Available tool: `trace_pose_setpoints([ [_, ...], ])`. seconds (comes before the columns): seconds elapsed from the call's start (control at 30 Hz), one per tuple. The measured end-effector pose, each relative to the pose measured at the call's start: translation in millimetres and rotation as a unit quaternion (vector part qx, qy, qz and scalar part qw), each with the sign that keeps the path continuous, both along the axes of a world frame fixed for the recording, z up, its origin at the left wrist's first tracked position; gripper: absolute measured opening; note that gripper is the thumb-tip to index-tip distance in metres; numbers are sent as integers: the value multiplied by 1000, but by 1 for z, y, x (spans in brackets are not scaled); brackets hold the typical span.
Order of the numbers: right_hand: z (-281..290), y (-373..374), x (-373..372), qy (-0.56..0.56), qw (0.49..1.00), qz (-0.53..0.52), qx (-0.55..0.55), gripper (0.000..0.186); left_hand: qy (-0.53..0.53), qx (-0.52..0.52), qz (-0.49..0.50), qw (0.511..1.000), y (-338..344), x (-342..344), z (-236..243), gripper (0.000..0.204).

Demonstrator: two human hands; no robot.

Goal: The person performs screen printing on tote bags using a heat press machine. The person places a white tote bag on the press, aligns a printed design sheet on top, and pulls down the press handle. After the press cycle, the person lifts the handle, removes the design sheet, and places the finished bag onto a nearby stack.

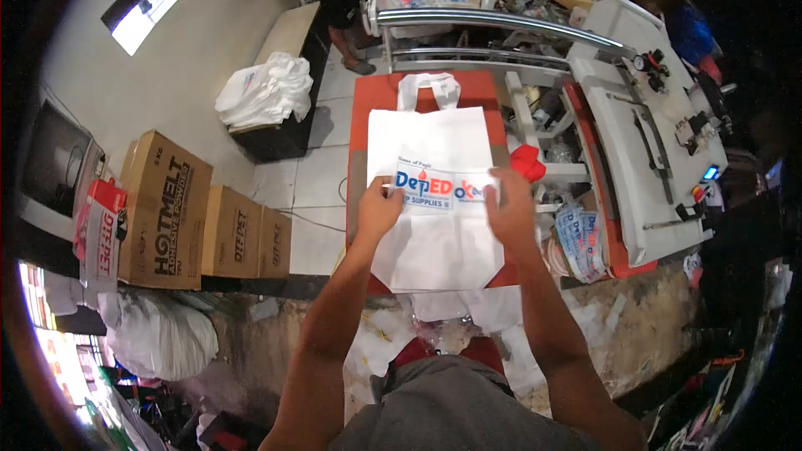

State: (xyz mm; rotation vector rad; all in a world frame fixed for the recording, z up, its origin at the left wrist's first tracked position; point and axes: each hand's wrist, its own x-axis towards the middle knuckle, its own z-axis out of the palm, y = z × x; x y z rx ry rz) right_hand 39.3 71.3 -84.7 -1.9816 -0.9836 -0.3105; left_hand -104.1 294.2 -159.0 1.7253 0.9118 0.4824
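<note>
White bag (434,250): flat on red pad (483,93), handles at far end. Printed film (439,188): across bag's middle. Left hand (380,205): fingers curled at film's left edge; impossible to tell whether clamped. Right hand (510,205): blurred, at film's right edge; grip likewise impossible to tell. Heat press (643,167): to right. Cartons (165,213): to left. Bag pile (267,92): far left, on bench.

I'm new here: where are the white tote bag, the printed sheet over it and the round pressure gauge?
White tote bag (434,242), head view: on its lower front.
Printed sheet (436,187), head view: on its printed middle.
Round pressure gauge (640,63), head view: on its dial.
</note>
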Motion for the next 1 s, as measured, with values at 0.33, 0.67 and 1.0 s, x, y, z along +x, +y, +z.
trace_pose_setpoints([
  [0.33, -76, 12, -23, -1, 964, 17, -267, 55, 79, 260, 20, 962, -7, -8, 21, 40],
  [0.67, -72, 11, -28, -61, 963, 20, -262, 54, 171, 452, -169, 859, -25, -32, -15, 55],
  [1.0, -78, 9, -26, -64, 966, 34, -247, 53, 121, 471, -81, 870, -25, -36, -17, 56],
])
